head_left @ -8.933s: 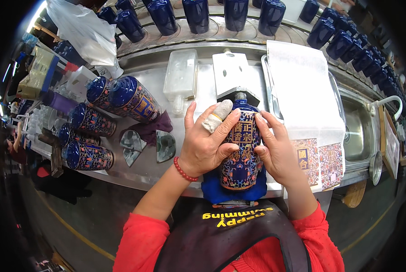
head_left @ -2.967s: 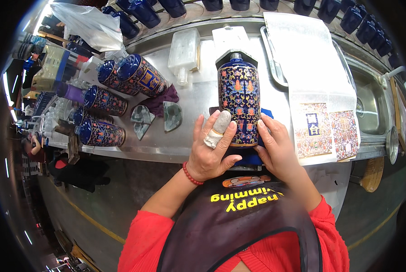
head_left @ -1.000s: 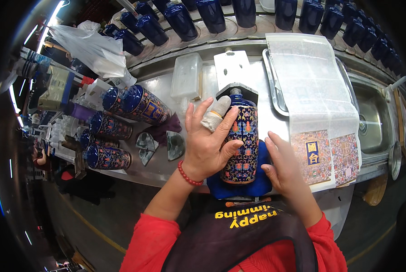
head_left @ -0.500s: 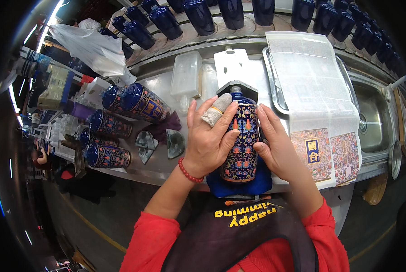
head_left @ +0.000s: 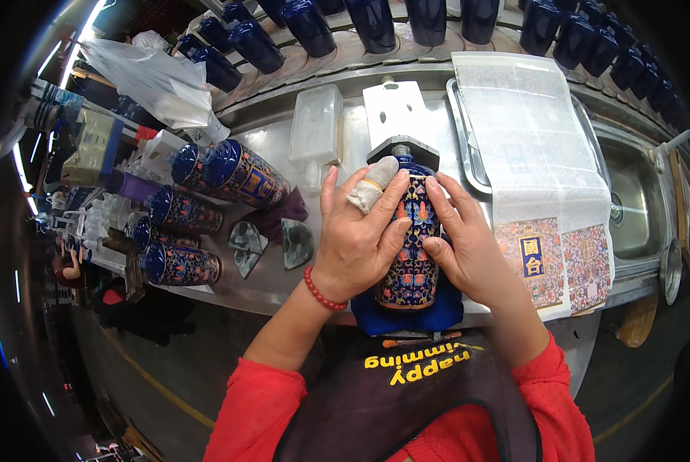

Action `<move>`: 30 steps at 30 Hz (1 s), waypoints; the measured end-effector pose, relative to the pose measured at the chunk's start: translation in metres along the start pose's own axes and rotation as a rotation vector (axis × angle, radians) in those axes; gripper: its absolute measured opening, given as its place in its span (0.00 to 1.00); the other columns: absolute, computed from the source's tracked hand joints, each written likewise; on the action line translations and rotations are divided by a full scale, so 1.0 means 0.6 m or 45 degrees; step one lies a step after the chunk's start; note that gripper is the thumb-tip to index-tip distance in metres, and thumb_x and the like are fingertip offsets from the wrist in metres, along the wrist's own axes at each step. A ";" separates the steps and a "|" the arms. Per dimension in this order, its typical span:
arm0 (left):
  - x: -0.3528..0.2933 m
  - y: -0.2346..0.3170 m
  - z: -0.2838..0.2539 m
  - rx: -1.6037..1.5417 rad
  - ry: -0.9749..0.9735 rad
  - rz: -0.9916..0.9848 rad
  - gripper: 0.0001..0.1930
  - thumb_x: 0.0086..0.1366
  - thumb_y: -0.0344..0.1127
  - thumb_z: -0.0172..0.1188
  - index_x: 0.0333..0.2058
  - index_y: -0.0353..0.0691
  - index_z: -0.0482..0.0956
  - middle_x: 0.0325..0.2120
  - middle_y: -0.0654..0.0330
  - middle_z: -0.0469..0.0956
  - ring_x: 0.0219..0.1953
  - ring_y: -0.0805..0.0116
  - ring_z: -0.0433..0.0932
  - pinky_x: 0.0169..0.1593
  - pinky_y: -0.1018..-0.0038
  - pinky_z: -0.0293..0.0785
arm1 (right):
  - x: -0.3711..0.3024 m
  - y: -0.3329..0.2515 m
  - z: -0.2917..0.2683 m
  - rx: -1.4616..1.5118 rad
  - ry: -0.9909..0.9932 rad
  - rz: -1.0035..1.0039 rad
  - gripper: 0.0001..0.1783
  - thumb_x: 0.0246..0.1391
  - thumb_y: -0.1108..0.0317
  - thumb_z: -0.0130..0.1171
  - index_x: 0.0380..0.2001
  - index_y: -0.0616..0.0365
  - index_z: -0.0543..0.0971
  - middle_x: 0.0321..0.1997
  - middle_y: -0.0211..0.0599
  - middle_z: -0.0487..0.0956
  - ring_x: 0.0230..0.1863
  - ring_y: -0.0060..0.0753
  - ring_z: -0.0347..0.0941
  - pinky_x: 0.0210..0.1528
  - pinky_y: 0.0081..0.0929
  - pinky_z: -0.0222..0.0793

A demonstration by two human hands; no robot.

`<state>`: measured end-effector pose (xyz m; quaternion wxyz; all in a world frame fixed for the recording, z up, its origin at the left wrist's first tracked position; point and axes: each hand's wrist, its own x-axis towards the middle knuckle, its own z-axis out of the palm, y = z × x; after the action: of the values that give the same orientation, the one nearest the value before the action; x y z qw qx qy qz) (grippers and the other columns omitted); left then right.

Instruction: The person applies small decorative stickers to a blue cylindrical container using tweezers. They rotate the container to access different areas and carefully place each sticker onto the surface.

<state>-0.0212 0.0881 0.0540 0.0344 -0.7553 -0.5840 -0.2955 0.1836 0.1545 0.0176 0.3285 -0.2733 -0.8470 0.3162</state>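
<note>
A dark blue bottle (head_left: 410,266) with a colourful floral wrap lies under both my hands, its neck pointing away from me. Its neck end rests by a black angled holder (head_left: 418,154), and its base is over a blue cloth (head_left: 449,306). My left hand (head_left: 356,235) lies along the bottle's left side with fingers spread; a grey-white cover (head_left: 372,187) with a yellow band sits on one finger. On the other side, my right hand (head_left: 468,239) presses stretched fingers and thumb onto the wrap. Neither hand wraps round the bottle.
Several decorated bottles (head_left: 245,173) lie at left beside green-black pieces (head_left: 297,242) and a purple cloth (head_left: 287,215). Printed floral sheets (head_left: 531,266) extend from a tray at right, before a metal sink (head_left: 630,200). Plain blue bottles (head_left: 369,27) line the curved conveyor behind.
My right hand's fingertips have moved slightly left and farther onto the bottle's top. The left hand has barely shifted. The plain bottles on the conveyor have moved along to the left.
</note>
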 end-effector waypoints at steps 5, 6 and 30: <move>-0.003 0.002 0.006 -0.057 0.030 -0.028 0.25 0.73 0.43 0.55 0.63 0.36 0.74 0.60 0.46 0.75 0.64 0.43 0.70 0.72 0.45 0.46 | 0.001 -0.005 -0.003 -0.018 0.008 -0.002 0.38 0.64 0.53 0.61 0.72 0.54 0.64 0.72 0.61 0.62 0.64 0.65 0.65 0.66 0.49 0.63; -0.006 0.002 0.007 -0.079 0.032 -0.047 0.26 0.73 0.44 0.55 0.63 0.36 0.74 0.60 0.46 0.75 0.65 0.43 0.70 0.72 0.45 0.46 | 0.000 -0.006 -0.004 -0.010 -0.004 0.014 0.38 0.64 0.54 0.61 0.72 0.54 0.64 0.72 0.61 0.62 0.64 0.65 0.65 0.66 0.49 0.63; -0.062 0.022 0.004 -0.128 -0.018 -0.048 0.40 0.73 0.66 0.44 0.69 0.38 0.67 0.66 0.47 0.70 0.71 0.43 0.60 0.72 0.40 0.39 | -0.030 -0.025 -0.012 -0.018 -0.085 0.027 0.39 0.59 0.54 0.65 0.72 0.49 0.66 0.72 0.65 0.60 0.61 0.66 0.67 0.64 0.49 0.65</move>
<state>-0.0136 0.0531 0.0379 -0.0134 -0.7470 -0.5828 -0.3197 0.1963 0.1352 0.0258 0.2948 -0.2739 -0.8567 0.3228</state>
